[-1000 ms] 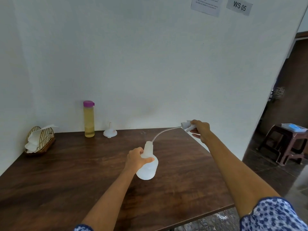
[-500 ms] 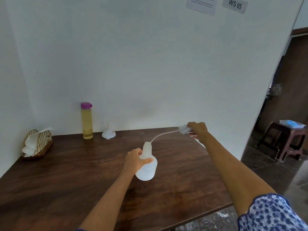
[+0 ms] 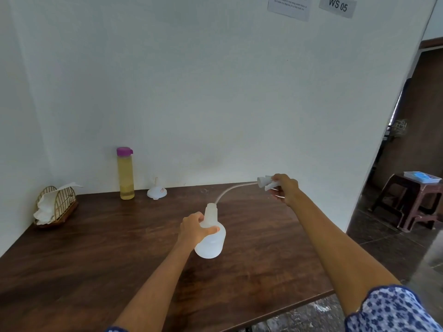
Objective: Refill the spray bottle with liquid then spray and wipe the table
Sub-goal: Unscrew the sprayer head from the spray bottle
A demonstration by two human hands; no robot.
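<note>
A white translucent spray bottle point(image 3: 212, 243) stands on the dark wooden table point(image 3: 119, 248), and my left hand point(image 3: 194, 227) grips its neck. My right hand point(image 3: 285, 188) holds the white spray head point(image 3: 265, 182), unscrewed and pulled out to the right. The head's thin dip tube point(image 3: 230, 190) curves back and its end is still in the bottle's open mouth. At the back left stands a tall clear bottle point(image 3: 125, 176) of yellow liquid with a purple cap. A small white funnel point(image 3: 157, 192) lies beside it.
A wire basket holding white tissues point(image 3: 54, 207) sits at the table's far left. White walls close the back and left. The table's right edge drops to a floor where a brown stool point(image 3: 412, 200) stands.
My right hand has drawn the spray head slightly further right and up, so more of the tube is out. The left hand and the bottle have stayed put.
</note>
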